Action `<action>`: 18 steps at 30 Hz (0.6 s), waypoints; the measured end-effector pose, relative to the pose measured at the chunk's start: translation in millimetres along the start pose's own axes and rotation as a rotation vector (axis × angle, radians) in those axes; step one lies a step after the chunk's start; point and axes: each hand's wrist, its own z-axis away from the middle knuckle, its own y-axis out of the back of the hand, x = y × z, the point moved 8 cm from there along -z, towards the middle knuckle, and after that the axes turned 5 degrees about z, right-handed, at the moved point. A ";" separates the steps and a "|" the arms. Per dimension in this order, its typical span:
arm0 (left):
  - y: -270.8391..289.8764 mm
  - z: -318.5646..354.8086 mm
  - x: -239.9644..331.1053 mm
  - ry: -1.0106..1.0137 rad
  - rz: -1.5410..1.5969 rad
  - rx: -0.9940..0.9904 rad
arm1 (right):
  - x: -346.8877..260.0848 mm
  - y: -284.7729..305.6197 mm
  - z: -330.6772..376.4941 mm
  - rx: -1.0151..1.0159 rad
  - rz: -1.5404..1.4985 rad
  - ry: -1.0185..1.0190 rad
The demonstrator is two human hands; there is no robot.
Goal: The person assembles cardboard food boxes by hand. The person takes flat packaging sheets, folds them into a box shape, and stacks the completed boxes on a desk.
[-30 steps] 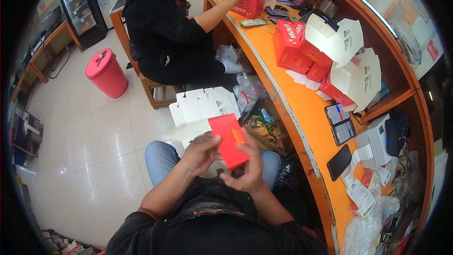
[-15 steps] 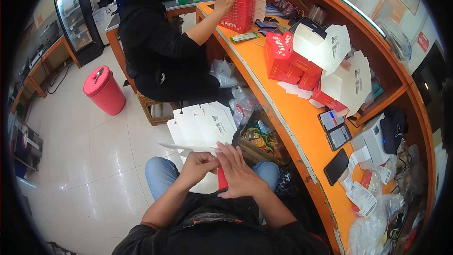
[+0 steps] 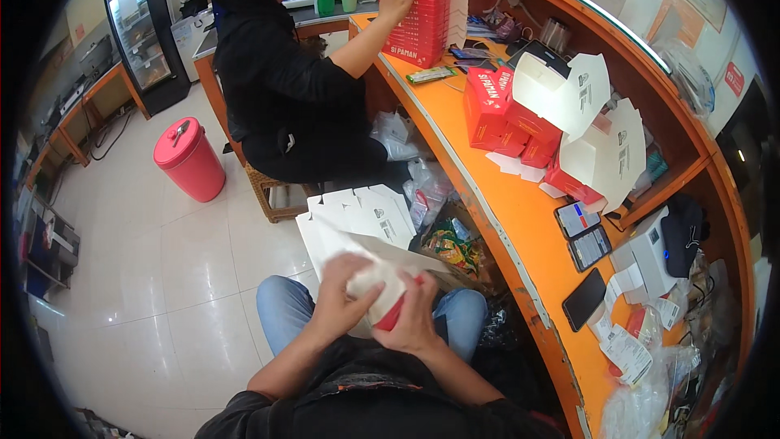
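Note:
Above my lap I hold a partly folded cardboard box (image 3: 375, 286), white inside with red on its outer side. My left hand (image 3: 340, 297) grips its left side, fingers on the upper edge and somewhat blurred. Around the right side, at the red part, my right hand (image 3: 412, 317) is closed. A long white flap of the box slants up toward the far left. Just beyond it lies a pile of flat white box blanks (image 3: 375, 213) with small dark printing.
On the orange counter (image 3: 455, 126) at right stand folded red boxes (image 3: 490, 114), open-lidded boxes (image 3: 581, 167), a tall red stack (image 3: 417, 12) and phones (image 3: 583, 301). A seated person in black (image 3: 284, 89) touches the stack. A pink bin (image 3: 191, 162) stands at left.
The box has turned between my hands, its white inner side now facing up more. My left hand has shifted from a pinch near the middle to the box's left side.

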 end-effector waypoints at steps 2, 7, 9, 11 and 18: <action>30.5 15.2 -2.7 0.011 -0.281 0.492 | 4.4 13.7 0.6 0.160 0.042 0.039; -12.9 18.6 -86.9 0.632 1.519 0.323 | -4.8 19.0 37.5 0.536 0.171 0.548; -11.3 14.9 -94.3 0.537 1.704 0.297 | -15.1 -4.0 26.8 0.327 0.286 0.469; 11.4 20.2 -81.8 0.557 1.393 0.641 | -9.9 -13.7 15.8 0.099 0.284 0.279; 33.1 20.6 -14.2 -0.320 0.404 0.321 | 32.0 -51.3 27.6 -0.414 -1.241 -0.423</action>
